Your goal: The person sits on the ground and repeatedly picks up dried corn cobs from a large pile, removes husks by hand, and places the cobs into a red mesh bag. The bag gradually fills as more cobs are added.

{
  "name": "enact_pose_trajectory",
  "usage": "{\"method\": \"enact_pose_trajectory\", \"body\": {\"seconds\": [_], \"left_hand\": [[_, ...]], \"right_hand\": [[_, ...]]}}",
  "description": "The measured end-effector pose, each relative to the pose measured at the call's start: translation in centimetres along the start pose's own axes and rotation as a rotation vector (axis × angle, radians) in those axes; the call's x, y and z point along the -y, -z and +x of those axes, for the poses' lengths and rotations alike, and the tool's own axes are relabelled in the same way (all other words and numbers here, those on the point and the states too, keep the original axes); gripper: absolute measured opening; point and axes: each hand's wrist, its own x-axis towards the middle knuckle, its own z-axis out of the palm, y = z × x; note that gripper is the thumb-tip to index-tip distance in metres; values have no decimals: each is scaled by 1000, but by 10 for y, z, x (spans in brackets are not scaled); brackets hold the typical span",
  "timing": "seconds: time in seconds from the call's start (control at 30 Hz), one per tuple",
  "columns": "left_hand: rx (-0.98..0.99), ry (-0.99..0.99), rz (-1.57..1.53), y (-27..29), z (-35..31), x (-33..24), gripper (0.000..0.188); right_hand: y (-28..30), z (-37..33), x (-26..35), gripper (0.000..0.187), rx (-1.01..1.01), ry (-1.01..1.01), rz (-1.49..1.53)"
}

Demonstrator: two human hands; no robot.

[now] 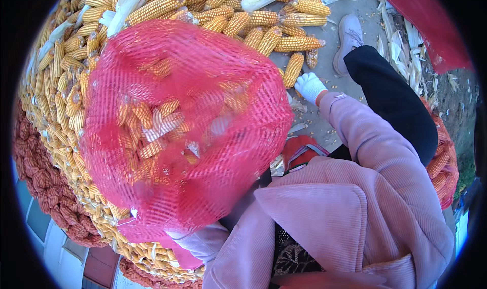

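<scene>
My right hand (310, 87), in a white glove, is down at the ground by the edge of the corn pile. Its fingers are bent together against the lower side of a yellow corn cob (293, 69). A red mesh bag (243, 152) spreads wide in front of me on the left, blurred in places, and corn cobs show through its netting. My left sleeve (200, 241) runs in under the bag's lower edge. The bag hides my left hand, so its fingers cannot be seen.
A large heap of husked corn cobs (63, 106) covers the left and far side. Filled red mesh sacks (38, 162) line its outer left edge, and another sack (444, 159) stands at the right. Dry husks (401, 50) lie beside my shoe (350, 40). Red cloth (436, 25) hangs at top right.
</scene>
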Motion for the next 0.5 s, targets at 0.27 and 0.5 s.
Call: {"method": "enact_pose_trajectory", "body": {"seconds": [0.27, 0.5], "left_hand": [[12, -12, 36, -10, 6, 8, 50], [68, -42, 38, -23, 6, 20, 59]], "right_hand": [[27, 6, -22, 31, -240, 442, -152], [-4, 55, -20, 42, 34, 261, -301]]}}
